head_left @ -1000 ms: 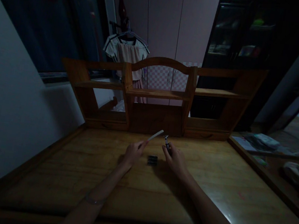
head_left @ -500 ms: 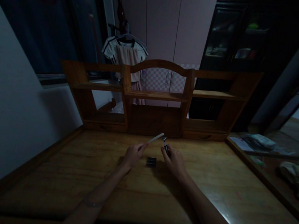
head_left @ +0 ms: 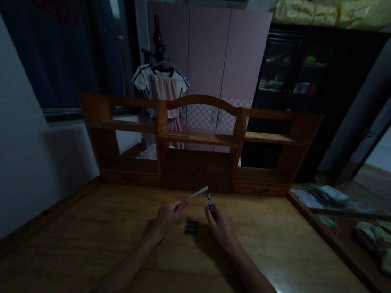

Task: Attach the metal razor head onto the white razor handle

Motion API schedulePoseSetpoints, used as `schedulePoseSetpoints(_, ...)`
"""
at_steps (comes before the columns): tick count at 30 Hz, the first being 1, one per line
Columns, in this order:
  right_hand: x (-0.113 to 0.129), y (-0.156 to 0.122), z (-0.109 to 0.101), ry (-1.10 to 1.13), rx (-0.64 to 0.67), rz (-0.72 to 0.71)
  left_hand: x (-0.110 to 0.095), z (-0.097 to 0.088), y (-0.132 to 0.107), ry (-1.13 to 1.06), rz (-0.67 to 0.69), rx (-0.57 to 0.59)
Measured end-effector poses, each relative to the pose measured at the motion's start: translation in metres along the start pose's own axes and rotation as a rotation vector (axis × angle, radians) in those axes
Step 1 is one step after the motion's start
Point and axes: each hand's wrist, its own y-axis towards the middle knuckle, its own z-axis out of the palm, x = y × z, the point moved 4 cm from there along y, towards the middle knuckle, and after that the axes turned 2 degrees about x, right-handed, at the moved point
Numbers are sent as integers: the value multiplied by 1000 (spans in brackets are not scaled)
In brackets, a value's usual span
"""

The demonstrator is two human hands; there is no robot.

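Observation:
My left hand (head_left: 167,218) is closed round one end of a slim, pale, slightly bent stick (head_left: 198,193), whose free end points up and to the right. Across from it, my right hand (head_left: 220,223) grips a small dark-handled tool with a shiny T-shaped metal head (head_left: 209,201). The head is close to the stick's tip; a narrow gap shows between them. On the wooden desk (head_left: 124,261), between and below my hands, lie several small dark bars (head_left: 191,227) side by side. Their exact kind is too dim to tell.
A wooden shelf unit (head_left: 199,140) stands along the desk's back edge. A raised rim (head_left: 332,249) borders the right side, with cloth (head_left: 390,246) and bagged items (head_left: 328,196) beyond it. A white wall (head_left: 18,167) is on the left.
The camera view has tilted up, so desk and hands appear lower. Both hands keep their hold, and the stick and the tool stay close together.

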Motion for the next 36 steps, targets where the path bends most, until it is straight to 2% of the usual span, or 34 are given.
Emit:
schedulePoseSetpoints(5, -3, 1, 2, -12, 29, 8, -2, -1, -1, -44, 11, 2)
schedulePoseSetpoints(11, 0, 1, -2, -37, 3, -34, -1, 4, 2, -113, 9, 77)
schedulePoseSetpoints(16, 2, 0, -4, -73, 13, -31, 4, 3, 3, -112, -13, 33)
schedulePoseSetpoints(21, 7, -1, -7, -69, -1, -46, -1, 4, 0, -108, 8, 75)
schedulePoseSetpoints(29, 6, -1, -7, -73, -5, -48, 0, 4, 0, -105, 5, 59)
schedulePoseSetpoints(34, 7, -2, -7, -84, -1, -57, 3, 0, 0, -43, -14, -3)
schedulePoseSetpoints(36, 8, -2, -6, -83, 10, -59, 1, 0, -1, -66, 6, 22)
